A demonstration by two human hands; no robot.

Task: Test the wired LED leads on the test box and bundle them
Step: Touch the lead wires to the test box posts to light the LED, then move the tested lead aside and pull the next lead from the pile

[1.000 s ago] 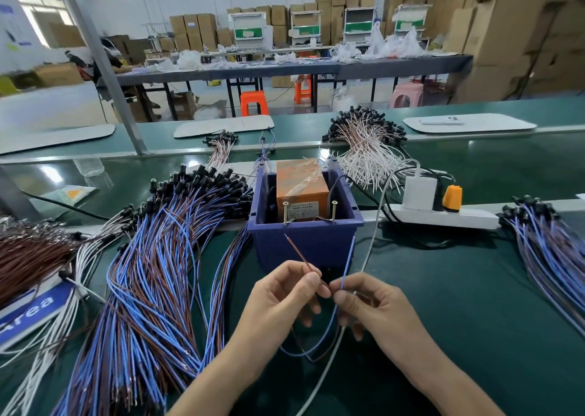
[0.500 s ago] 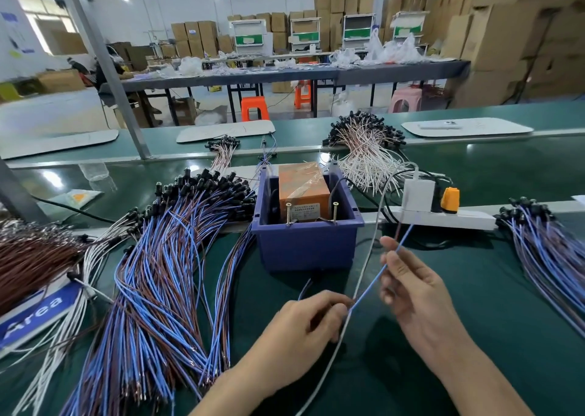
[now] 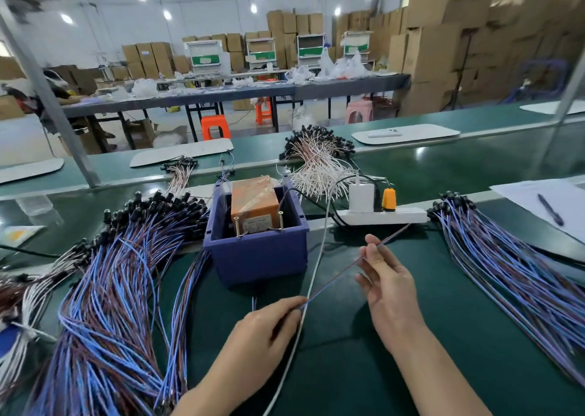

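The left hand (image 3: pixel 262 330) pinches one end of a blue-and-brown LED lead (image 3: pixel 335 280); the right hand (image 3: pixel 391 284) pinches it further along; the lead runs straight between them, just before the blue test box (image 3: pixel 256 259); the box's label (image 3: pixel 258 223) is too small to read.

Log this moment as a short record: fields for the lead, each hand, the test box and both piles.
lead: blue-brown pair, stretched straight, right of the test box, clear of its pins
left hand: pinches the lead's near end
right hand: holds the lead farther along, at the fingertips
test box: blue bin, orange block inside, two upright pins at the front
left pile: blue-brown leads, loose
right pile: blue-brown leads, fanned out
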